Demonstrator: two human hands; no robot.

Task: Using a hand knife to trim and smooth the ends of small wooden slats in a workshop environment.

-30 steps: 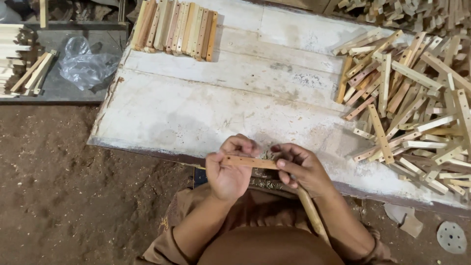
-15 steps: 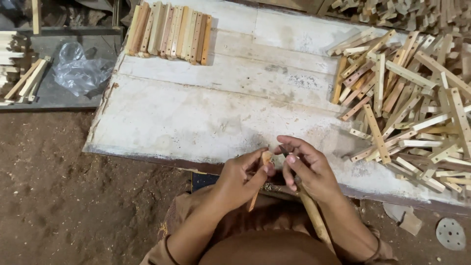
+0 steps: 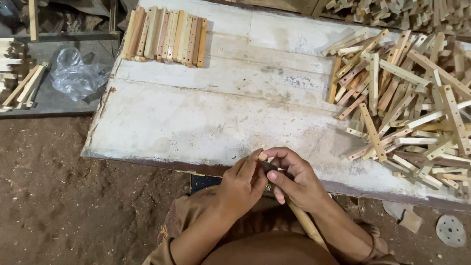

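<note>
Hands in view: two, left hand [image 3: 243, 184] and right hand [image 3: 297, 181], both closed round one short wooden stick [image 3: 263, 157]; one longer wooden handle [image 3: 305, 223] runs down under the right wrist

Neat row of wooden sticks [image 3: 166, 35] at the board's far left: about eleven, side by side, exact count uncertain

Loose heap of drilled wooden slats [image 3: 407, 103] on the right: several dozen, too overlapped to count

White-painted board [image 3: 196, 122]: one

Clear plastic bag [image 3: 73, 76]: one

Small bundle of pale sticks [image 3: 24, 86] at far left: roughly four or five

Round grey disc [image 3: 450, 230] on the ground: one
</note>
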